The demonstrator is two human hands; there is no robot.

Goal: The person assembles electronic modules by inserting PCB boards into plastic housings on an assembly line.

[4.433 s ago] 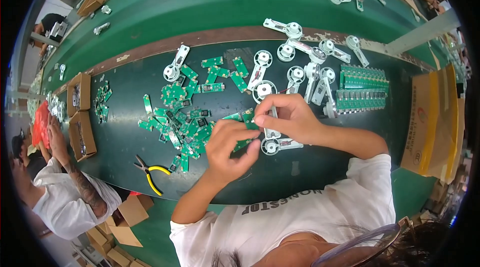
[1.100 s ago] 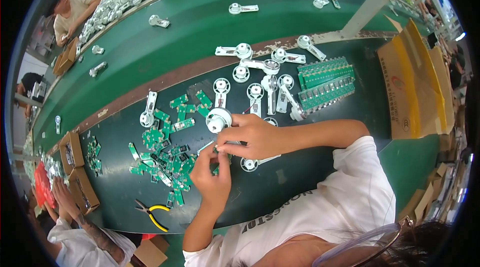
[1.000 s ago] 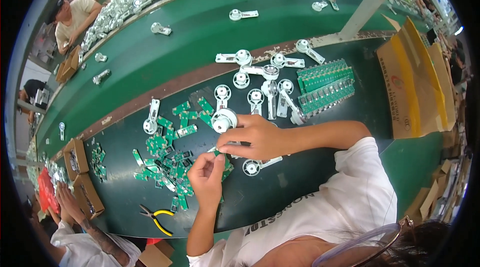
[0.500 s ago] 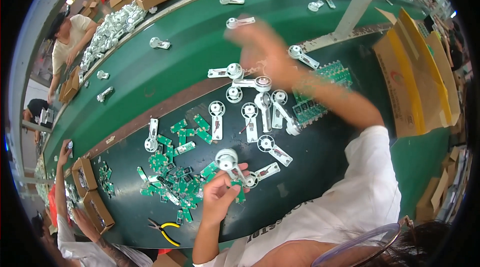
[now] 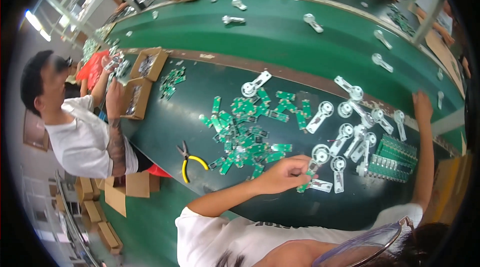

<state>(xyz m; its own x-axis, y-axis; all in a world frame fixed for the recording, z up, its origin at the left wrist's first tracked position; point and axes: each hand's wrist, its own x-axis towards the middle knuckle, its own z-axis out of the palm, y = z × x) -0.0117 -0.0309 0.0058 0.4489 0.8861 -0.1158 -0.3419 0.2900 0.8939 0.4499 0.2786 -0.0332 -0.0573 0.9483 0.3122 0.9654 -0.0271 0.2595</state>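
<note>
My left hand [image 5: 284, 176] is closed in a pinch on a small green circuit board [image 5: 302, 188] and a white part with a round, ring-shaped head [image 5: 321, 154]; the fingers partly hide both. Below them a similar white part [image 5: 321, 185] lies on the table. Out to the right, my right hand [image 5: 422, 106] reaches over the belt's near edge, its fingers stretched out and nothing visible in them. Several white round-headed parts [image 5: 358, 139] lie between the hands. Left of them is a loose heap of green circuit boards [image 5: 245, 139].
Yellow-handled pliers [image 5: 186, 161] lie near the table's front edge. Panels of green boards [image 5: 392, 159] lie by my right forearm. Beyond, a green belt [image 5: 280, 37] carries spaced white parts. At left a co-worker [image 5: 80, 127] sits beside small cardboard boxes [image 5: 136, 98].
The view has swung left, bringing the co-worker at left fully in. My right hand has moved from above a white part on the belt to the belt's near edge. My left hand keeps its hold.
</note>
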